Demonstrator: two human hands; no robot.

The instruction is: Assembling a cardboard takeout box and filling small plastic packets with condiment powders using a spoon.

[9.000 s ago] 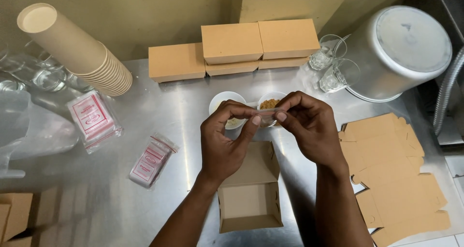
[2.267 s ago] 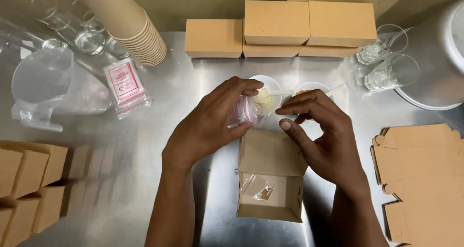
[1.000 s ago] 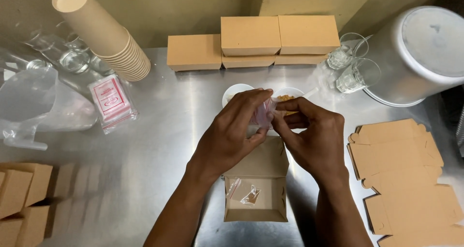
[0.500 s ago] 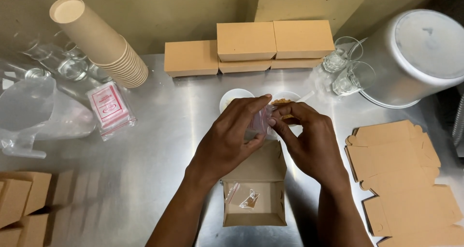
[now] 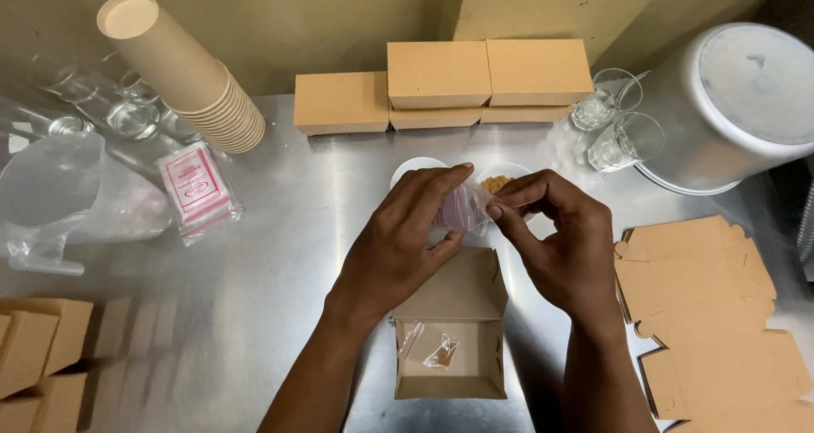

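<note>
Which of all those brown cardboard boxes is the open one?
The open box on the steel table just below the hands, lid flipped back, a small clear bag inside. The closed boxes stacked by the wall are shut.

We hold a small clear plastic pouch (image 5: 459,208) with a pink-red strip along its top, pinched between the fingers of both our hands above the steel desk. It hangs upright and slightly crumpled, its mouth turned toward our right hand; what is inside we cannot tell. Just below it stands an open brown cardboard box (image 5: 449,348), lid flap tipped back. Flat on the box floor lies a second small pouch (image 5: 428,346), clear, red-edged, holding a few brownish crumbs.
</note>
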